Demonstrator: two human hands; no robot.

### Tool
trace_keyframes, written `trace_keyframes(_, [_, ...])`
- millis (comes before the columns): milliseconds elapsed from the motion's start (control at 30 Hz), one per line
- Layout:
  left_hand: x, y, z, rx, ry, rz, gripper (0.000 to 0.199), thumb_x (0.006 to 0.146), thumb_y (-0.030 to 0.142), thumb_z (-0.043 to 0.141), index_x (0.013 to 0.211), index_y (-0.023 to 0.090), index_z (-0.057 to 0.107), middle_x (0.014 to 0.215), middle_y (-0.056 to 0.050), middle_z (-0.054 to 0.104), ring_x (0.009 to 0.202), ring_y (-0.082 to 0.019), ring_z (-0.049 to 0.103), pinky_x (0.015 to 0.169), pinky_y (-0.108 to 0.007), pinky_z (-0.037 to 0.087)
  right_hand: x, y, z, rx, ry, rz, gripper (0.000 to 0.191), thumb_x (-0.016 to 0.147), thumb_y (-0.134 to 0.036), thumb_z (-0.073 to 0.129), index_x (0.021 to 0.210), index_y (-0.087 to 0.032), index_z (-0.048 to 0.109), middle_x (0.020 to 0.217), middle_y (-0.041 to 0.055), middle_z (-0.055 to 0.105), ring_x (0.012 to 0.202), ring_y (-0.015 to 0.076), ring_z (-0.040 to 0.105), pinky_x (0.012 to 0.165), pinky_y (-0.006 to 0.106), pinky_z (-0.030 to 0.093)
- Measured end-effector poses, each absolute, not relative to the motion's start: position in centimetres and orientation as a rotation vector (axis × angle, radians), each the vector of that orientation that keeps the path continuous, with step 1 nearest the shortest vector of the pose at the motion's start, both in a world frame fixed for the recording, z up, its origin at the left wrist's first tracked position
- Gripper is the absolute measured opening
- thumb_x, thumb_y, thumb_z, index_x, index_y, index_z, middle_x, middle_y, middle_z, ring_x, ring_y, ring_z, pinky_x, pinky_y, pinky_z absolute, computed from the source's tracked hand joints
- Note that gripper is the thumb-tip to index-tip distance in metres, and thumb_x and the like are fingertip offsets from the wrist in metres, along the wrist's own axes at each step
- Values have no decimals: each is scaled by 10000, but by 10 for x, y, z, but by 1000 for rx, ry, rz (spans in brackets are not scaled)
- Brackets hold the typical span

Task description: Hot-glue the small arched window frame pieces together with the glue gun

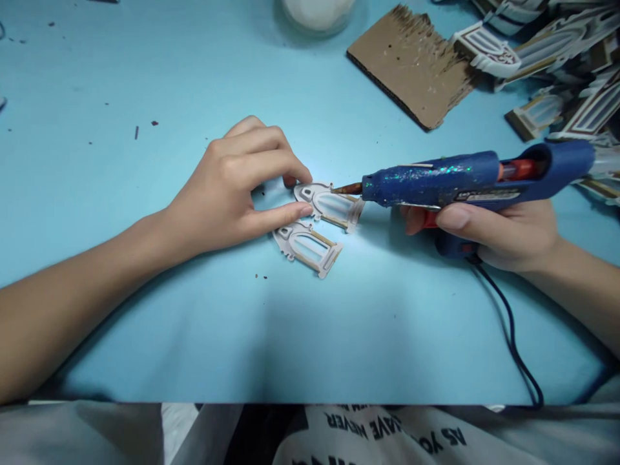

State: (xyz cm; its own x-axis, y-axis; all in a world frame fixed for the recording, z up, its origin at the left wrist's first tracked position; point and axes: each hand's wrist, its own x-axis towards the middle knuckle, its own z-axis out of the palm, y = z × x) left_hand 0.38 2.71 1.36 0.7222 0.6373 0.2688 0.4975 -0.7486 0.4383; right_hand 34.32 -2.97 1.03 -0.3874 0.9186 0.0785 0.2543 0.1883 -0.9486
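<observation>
My right hand (508, 236) is wrapped round a blue hot glue gun (436, 177), its fingers by the red trigger. The brown nozzle points left, over the top edge of a small arched window piece (334, 203); whether it touches cannot be made out. My left hand (252, 174) pinches that piece at its pointed end between thumb and fingers, flat against the table. Just below it lies a second arched window piece (310, 248) of the same look, grey-white with tan side strips, close under my left thumb.
A torn-edged piece of brown cardboard (407, 64) lies at the back. Several decorated window pieces (547, 51) are heaped at the back right. A round whitish container (317, 13) stands at the far edge. The gun's black cord (511, 329) runs over the blue table's (145, 336) front edge.
</observation>
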Motion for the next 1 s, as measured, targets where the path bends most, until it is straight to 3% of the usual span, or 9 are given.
trace_keyframes(67, [4,26,16,2570,920,567,279,1056,595,720,1144,350,819,1071,-46,814,997,-241,718,1005,-477,597,344,-29,11,-1085,-1779,1202,487,969,-729,843,841,-261,878,762,38,815,615,173,715,527,286,549])
trace_keyframes(233, [4,25,16,2556,910,577,274,1051,582,735,1142,341,826,1067,-48,811,999,-244,722,1001,-474,594,346,-30,10,-1086,-1788,1195,507,981,-740,823,833,-258,872,708,24,777,518,132,621,465,264,479])
trace_keyframes(433, [3,27,14,2558,882,559,352,1055,628,726,1146,299,813,1070,-50,803,991,-223,690,998,-447,562,345,-30,8,-1065,-1772,1200,469,987,-713,837,874,-261,883,800,47,831,685,174,759,593,259,572])
trace_keyframes(833, [3,27,14,2584,868,584,363,1061,635,712,1143,294,806,1064,-45,804,994,-221,678,983,-440,560,344,-30,11,-1151,-1756,1239,557,945,-794,823,814,-252,821,734,40,762,581,185,656,506,326,472])
trace_keyframes(1000, [3,29,11,2574,866,588,358,1057,631,718,1136,294,809,1053,-47,805,985,-223,675,980,-445,555,345,-31,10,-1141,-1763,1241,540,947,-779,831,813,-256,819,735,39,758,616,198,679,533,335,504])
